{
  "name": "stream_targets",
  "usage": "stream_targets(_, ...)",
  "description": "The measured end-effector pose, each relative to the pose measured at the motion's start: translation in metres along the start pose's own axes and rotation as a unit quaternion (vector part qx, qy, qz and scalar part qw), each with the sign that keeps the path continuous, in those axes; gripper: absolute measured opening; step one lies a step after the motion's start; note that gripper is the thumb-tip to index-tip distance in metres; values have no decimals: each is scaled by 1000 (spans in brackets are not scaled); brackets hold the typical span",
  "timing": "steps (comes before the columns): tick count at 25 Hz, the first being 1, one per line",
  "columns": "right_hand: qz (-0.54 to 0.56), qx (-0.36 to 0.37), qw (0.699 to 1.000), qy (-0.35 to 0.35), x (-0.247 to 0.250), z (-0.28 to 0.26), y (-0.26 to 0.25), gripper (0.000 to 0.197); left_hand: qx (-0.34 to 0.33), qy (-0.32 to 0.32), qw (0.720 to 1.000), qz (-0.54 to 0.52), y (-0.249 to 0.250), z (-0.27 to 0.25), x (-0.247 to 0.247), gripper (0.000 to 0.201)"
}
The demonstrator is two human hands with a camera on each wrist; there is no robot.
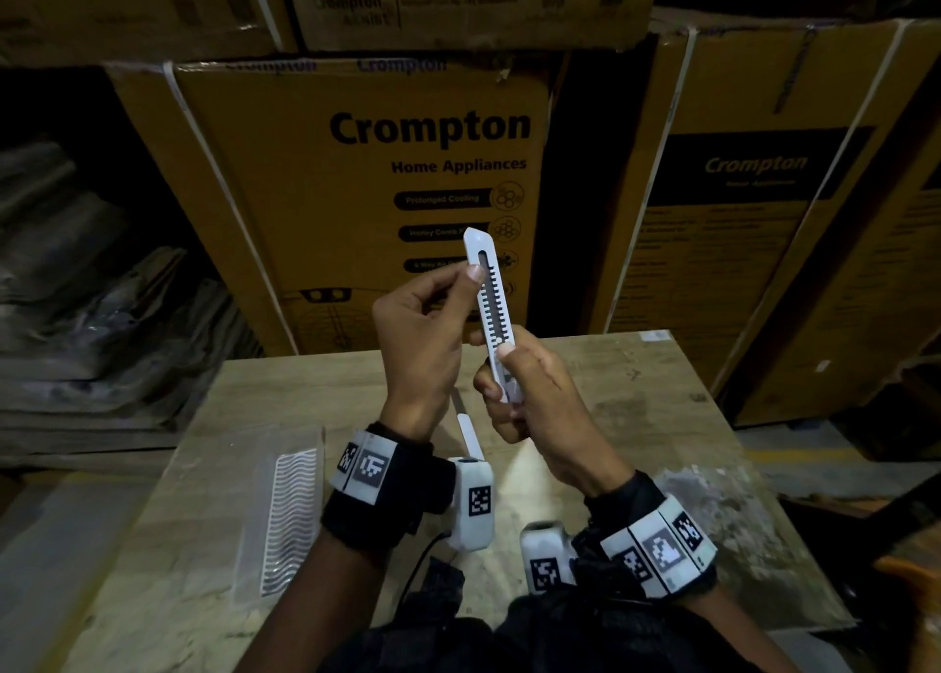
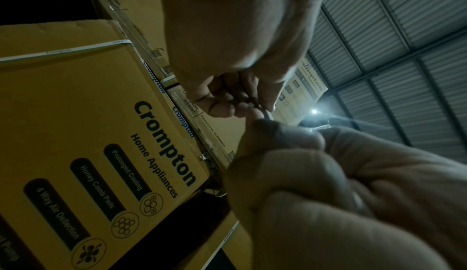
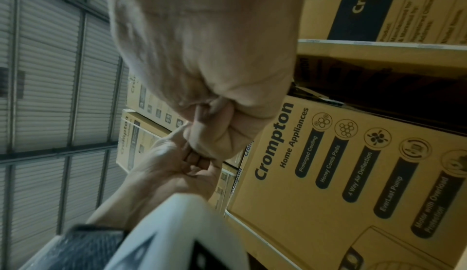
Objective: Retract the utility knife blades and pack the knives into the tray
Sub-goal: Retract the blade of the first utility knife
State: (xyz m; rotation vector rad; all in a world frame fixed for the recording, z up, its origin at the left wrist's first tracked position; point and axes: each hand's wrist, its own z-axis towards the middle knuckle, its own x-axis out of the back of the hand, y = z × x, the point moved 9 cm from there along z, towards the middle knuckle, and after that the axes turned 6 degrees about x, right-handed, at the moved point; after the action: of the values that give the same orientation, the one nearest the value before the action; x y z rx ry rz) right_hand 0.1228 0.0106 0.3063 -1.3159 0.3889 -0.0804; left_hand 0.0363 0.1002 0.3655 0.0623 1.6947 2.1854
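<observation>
White utility knife [image 1: 490,311] upright, gripped by right hand [image 1: 529,392], left fingers [image 1: 471,276] pinching it.

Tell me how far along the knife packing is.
Early. Nothing looks packed: the clear tray shows no knife. In hand: the right hand grips a white utility knife upright while the left hand works near its slider. Another knife lies on the table, blade out.

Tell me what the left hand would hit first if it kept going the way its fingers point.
The left hand points rightward and its fingertips already touch the white utility knife held upright by the right hand. The knife comes first; depth past it is unclear.
</observation>
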Motion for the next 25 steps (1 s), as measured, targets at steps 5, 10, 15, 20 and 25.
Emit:
stream_targets(5,-6,6,1000,1,3,-4,-7,33,-8,42,999,9,7,6,15,11)
stream_targets(10,-116,57,992,6,10,-12,-21,25,28,39,998,35,3,5,17,10)
stream_targets(15,-184,86,979,12,10,-22,-30,19,83,-17,996,25,-2,0,16,8)
stream_targets(20,-218,160,963,26,-1,-26,-43,22,71,-16,997,15,6,1,24,12)
stream_targets(25,-116,71,991,-21,-8,-28,-29,29,43,-1,999,15,14,-4,32,10)
